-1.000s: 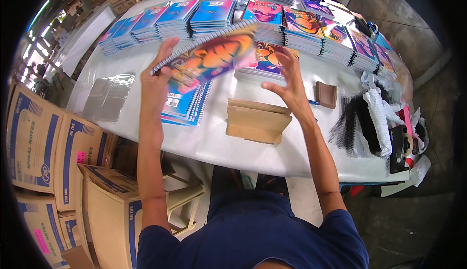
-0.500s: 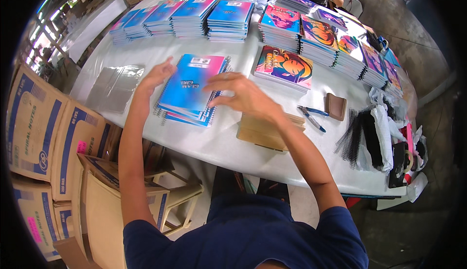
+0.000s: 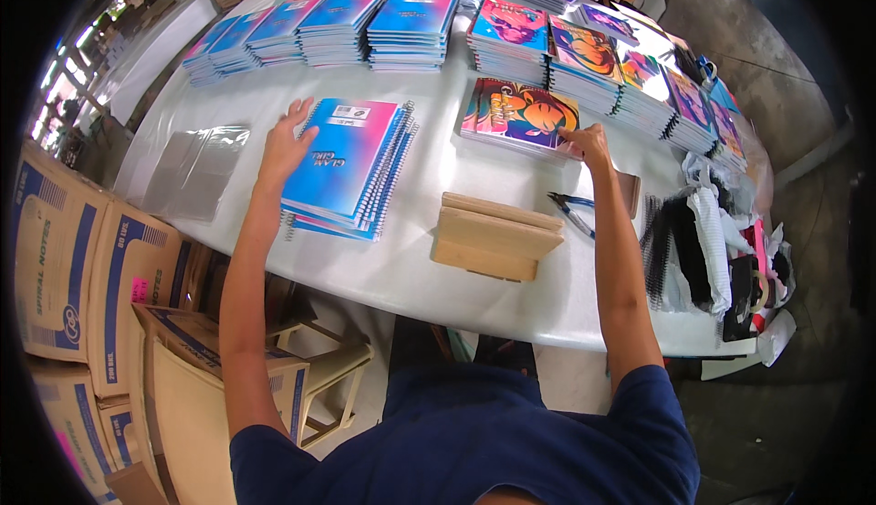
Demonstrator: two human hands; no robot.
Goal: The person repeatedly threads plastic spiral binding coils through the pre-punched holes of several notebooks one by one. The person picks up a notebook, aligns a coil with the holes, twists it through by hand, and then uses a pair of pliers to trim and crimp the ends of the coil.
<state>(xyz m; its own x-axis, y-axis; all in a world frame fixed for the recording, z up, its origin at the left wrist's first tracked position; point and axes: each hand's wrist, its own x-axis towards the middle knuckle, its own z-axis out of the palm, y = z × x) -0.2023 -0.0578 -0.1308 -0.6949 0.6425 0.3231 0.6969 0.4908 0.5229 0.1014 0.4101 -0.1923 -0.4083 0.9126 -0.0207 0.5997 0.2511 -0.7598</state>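
Notebooks with spiral spines are lying in a small blue-and-pink stack (image 3: 351, 167) near the front of the white table (image 3: 401, 268), and the left hand (image 3: 285, 145) is resting on the stack's left edge with its fingers spreading apart. Farther right, the right hand (image 3: 591, 143) is touching the near corner of a colourful notebook pile (image 3: 520, 114), fingers drawn together. Between the arms a wooden block (image 3: 493, 236) is sitting, with blue-handled pliers (image 3: 570, 208) just beside it and rows of stacked notebooks (image 3: 411, 17) lining the far side.

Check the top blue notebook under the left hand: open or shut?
Shut. The blue notebook lies flat, cover up, on its pile; the left hand rests at its edge.
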